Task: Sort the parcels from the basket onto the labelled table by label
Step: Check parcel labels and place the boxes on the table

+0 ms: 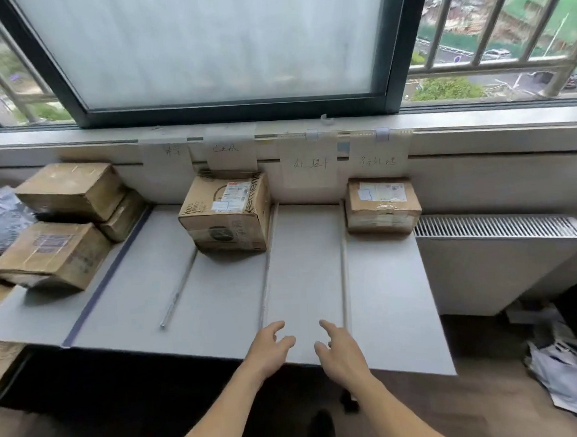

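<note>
A grey table (303, 268) is split into lanes by thin strips, with handwritten paper labels (309, 163) taped on the wall behind. A large cardboard parcel (226, 213) stands in the second lane. A smaller taped parcel (381, 204) sits at the back of the far right lane. At the left, several cardboard parcels (52, 253) and a grey plastic bag (2, 220) are piled up. My left hand (271, 346) and my right hand (337, 348) hover over the table's near edge, fingers loosely spread, holding nothing.
A white radiator (497, 232) stands to the right of the table. Crumpled plastic bags (567, 377) lie on the floor at the right. A window sill (274, 126) runs behind the labels. Dark floor lies below the table's front edge.
</note>
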Demonstrator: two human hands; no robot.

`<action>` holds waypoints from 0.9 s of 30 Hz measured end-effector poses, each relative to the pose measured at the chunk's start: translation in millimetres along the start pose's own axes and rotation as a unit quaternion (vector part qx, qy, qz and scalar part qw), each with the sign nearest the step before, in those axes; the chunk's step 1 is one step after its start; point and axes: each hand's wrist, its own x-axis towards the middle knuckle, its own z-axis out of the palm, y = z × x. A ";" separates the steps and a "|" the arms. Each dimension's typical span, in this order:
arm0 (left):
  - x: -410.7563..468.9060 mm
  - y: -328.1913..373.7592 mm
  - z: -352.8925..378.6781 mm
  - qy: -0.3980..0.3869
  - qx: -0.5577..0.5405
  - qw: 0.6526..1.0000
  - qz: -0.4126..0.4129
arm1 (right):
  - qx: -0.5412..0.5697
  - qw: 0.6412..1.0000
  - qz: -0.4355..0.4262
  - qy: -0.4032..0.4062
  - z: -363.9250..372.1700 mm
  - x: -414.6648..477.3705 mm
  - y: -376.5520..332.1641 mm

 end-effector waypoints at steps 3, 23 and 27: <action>-25.6 -13.0 -14.1 0.016 -0.002 1.000 -0.001 | 0.029 0.999 -0.011 -0.012 27.7 -17.3 -16.2; -69.4 -157.6 -293.3 0.084 -0.145 0.985 0.045 | -0.071 0.995 -0.060 -0.027 236.9 -17.2 -242.3; -68.4 -197.5 -373.9 0.096 -0.156 0.982 0.043 | -0.072 0.994 -0.072 -0.036 296.7 -14.6 -304.1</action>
